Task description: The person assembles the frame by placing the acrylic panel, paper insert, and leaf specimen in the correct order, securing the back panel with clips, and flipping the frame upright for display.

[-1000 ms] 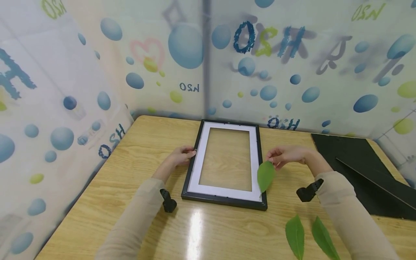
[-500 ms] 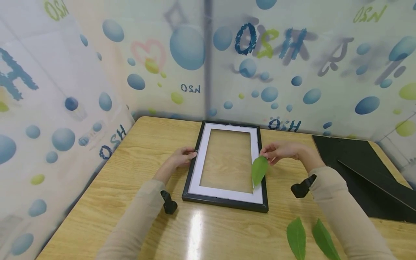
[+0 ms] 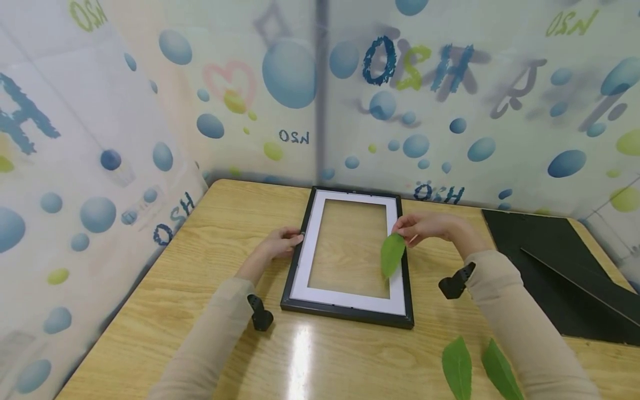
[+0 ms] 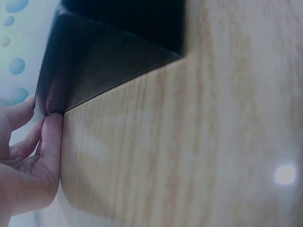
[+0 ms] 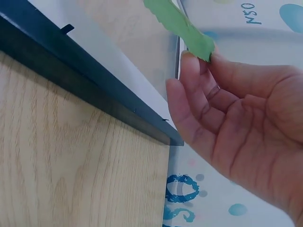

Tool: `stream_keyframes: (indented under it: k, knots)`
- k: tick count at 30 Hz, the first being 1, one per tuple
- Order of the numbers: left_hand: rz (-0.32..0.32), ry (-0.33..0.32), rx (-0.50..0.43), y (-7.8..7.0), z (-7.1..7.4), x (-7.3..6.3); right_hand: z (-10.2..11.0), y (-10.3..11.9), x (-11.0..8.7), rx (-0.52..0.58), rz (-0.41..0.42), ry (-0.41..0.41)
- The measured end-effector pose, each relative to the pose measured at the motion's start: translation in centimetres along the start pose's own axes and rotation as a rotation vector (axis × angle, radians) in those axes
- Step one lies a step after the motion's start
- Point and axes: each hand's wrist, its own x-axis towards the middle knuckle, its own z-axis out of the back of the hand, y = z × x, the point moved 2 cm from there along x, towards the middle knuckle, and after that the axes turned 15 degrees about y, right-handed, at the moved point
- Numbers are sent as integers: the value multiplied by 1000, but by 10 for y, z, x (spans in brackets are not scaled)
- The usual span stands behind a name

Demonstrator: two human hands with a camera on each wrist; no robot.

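Observation:
A black picture frame (image 3: 345,314) with a white mat (image 3: 301,272) inside it lies on the wooden table. My left hand (image 3: 281,242) holds the frame's left side, thumb by the top edge and fingers against the outer wall (image 4: 113,61). Between thumb and fingertips of my right hand (image 3: 425,226) one end of a green leaf (image 3: 392,255) is pinched. The leaf hangs over the mat's right strip and overlaps the opening in the head view. The right wrist view shows the leaf (image 5: 182,28) at the fingertips, above the frame's side.
Two more green leaves, a left one (image 3: 457,368) and a right one (image 3: 501,371), lie on the table (image 3: 240,344) at the front right. Black boards (image 3: 540,236) lie at the far right, one slanting over another. A patterned wall covering (image 3: 240,150) stands behind the table.
My right hand has moved left and slightly away from me, carrying the leaf from the frame's right edge to over the mat and opening. My left hand stays on the frame.

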Motion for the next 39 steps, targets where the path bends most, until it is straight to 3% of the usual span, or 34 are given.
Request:
stream_keyframes:
  k: [5, 11, 21, 39]
  knots:
    - [-1, -2, -6, 0, 0, 1, 3, 2, 5, -5, 31, -27]
    - [-12, 15, -2, -1, 0, 1, 12, -1, 11, -6, 127, 38]
    - [-6, 17, -1, -2, -2, -3, 6, 13, 28, -13, -3, -87]
    - [5, 13, -11, 0, 1, 1, 11, 26, 52, 7, -1, -210]
